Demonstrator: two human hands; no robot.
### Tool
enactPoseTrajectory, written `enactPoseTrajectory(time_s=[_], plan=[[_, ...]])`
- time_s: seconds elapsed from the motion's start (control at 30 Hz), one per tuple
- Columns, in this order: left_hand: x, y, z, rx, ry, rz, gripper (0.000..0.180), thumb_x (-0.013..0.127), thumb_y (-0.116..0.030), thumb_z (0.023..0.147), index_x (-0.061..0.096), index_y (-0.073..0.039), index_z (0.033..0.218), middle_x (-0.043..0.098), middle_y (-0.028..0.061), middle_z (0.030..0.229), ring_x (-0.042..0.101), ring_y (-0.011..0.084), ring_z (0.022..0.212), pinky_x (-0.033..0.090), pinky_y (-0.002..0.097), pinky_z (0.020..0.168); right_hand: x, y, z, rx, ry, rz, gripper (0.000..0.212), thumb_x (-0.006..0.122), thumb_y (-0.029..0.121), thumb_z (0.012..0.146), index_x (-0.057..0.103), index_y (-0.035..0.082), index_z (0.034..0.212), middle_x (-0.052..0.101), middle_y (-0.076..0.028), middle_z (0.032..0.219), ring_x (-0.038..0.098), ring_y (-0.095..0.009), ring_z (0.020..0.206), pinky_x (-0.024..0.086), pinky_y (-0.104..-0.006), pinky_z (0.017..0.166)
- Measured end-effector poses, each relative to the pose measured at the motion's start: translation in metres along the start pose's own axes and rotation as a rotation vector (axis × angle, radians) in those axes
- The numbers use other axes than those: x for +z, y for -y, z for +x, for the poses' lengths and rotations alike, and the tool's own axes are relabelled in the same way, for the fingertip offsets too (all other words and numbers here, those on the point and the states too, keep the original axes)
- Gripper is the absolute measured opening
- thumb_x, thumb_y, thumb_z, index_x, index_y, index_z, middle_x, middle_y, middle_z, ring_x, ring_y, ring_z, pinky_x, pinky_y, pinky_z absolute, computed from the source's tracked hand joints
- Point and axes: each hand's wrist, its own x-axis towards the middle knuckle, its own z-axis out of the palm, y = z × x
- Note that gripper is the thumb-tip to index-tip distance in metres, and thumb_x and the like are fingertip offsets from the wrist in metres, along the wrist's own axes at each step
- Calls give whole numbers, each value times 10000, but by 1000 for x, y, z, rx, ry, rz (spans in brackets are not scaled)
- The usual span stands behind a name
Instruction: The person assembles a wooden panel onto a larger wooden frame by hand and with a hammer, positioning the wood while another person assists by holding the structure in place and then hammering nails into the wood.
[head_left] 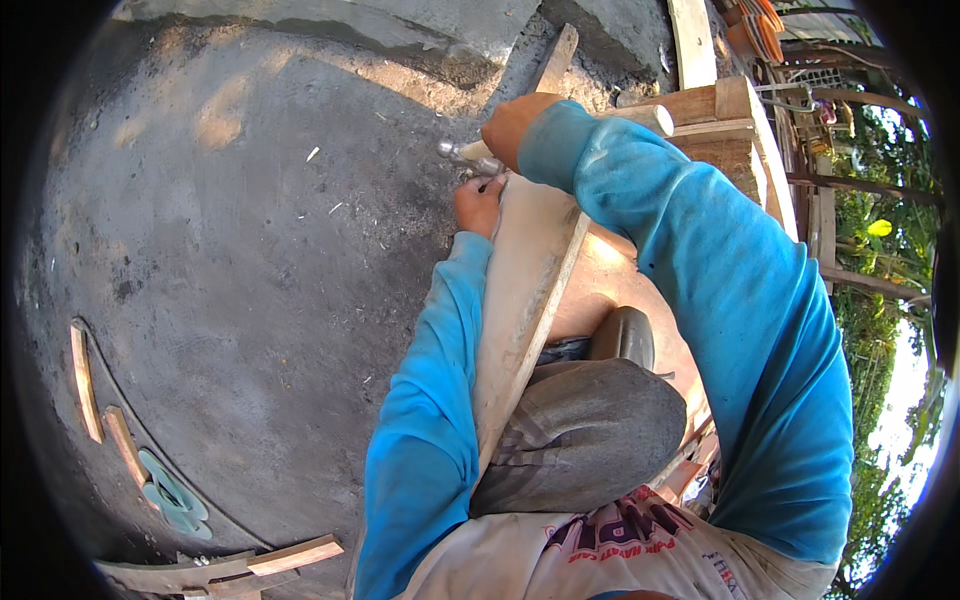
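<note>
My right hand point(510, 128) is closed around the pale wooden handle of a hammer point(447, 148). Its metal head shows just left of my fingers, and the handle's round end point(652, 121) sticks out past my forearm. My left hand point(478, 208) is closed at the far end of a long wooden board point(524, 270), fingertips pinched just below the hammer head. Whatever they pinch is too small to make out. The board slants from my lap away to that end, lying along the inner side of my left forearm.
Grey concrete floor point(260, 250) spreads on the left, with wood strips point(125, 445), a dark cord and a teal flip-flop point(178, 500). A concrete ledge point(400, 30) lies ahead. A wooden frame point(735, 130) stands at the right. My bent knee point(630, 430) is beneath the right arm.
</note>
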Motion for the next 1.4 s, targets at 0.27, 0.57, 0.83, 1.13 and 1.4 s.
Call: enactPoseTrajectory(time_s=[0.27, 0.57, 0.83, 1.13, 1.4], plan=[[-36, -86, -77, -25, 97, -27, 538, 667, -313, 872, 496, 54, 1225, 562, 198, 1145, 537, 258, 1085, 439, 362, 920, -4, -18, -28, 64, -357, 142, 317, 529, 113, 878, 618, 144, 1181, 684, -149, 849, 685, -328, 794, 561, -423, 675], [-64, -178, -226, 100, 168, 397, 597, 661, -255, 847, 411, 44, 1299, 490, 261, 1258, 502, 398, 1146, 400, 446, 972, -11, -14, -37, 21, -389, 257, 346, 515, 93, 888, 586, 141, 1223, 682, -152, 872, 686, -317, 803, 561, -428, 686], [-64, -152, -206, 190, 260, 734, 592, 581, -102, 821, 370, 26, 1359, 484, 250, 1307, 508, 405, 1159, 434, 433, 967, 3, 2, -39, 37, -306, 225, 254, 597, 130, 844, 662, 116, 1089, 694, -131, 912, 685, -307, 848, 561, -411, 714], [-64, -154, -209, 154, 251, 682, 637, 610, -72, 784, 361, 25, 1362, 459, 244, 1341, 500, 402, 1161, 460, 424, 957, 9, -8, -21, 4, -283, 246, 348, 533, 152, 901, 567, 161, 1248, 677, -158, 820, 669, -354, 765, 540, -464, 655], [-62, -155, -212, 140, 240, 658, 583, 567, -69, 812, 373, 27, 1353, 451, 240, 1346, 470, 379, 1191, 457, 432, 948, 20, -7, -1, 32, -33, -53, 506, 511, 129, 910, 428, 231, 1399, 677, -139, 845, 671, -342, 750, 539, -463, 656]])
